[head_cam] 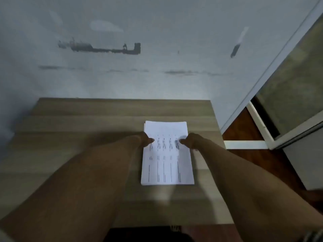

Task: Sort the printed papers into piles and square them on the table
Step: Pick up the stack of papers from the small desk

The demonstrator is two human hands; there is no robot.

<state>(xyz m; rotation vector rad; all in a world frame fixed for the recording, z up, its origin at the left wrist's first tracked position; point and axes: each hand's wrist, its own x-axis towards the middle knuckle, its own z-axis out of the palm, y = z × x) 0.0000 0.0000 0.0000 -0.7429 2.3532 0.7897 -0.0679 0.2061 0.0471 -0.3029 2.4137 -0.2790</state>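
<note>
Tabletop [83, 119]: rectangular, wood-grain laminate in pale brown bands, matt, set flush against a wall.

Stack of printed papers [167, 165]: white rectangular sheets lying flat on the right half of the tabletop, long side running away from the person. The top sheet carries thin columns of dark print, too blurred to read. Edges are nearly aligned; a sliver of lower sheets shows along the left and far edges.

Left hand [146, 139]: grips the left long edge of the stack, thumb lying on top of the paper, remaining fingers hidden underneath or behind. Bare forearm reaches in from lower left.

Right hand [189, 140]: grips the right long edge opposite, thumb pressed on the top sheet beside a dense patch of print, other fingers out of sight. Both hands are closed on the stack, facing one another across its width.

Wall [157, 75]: grey-white paint, scuffed, with dark smeared marks and horizontal streaks.

Floor [253, 130]: reddish-brown, smooth, visible right of the tabletop, bordered by a white-framed panel [293, 95].
</note>
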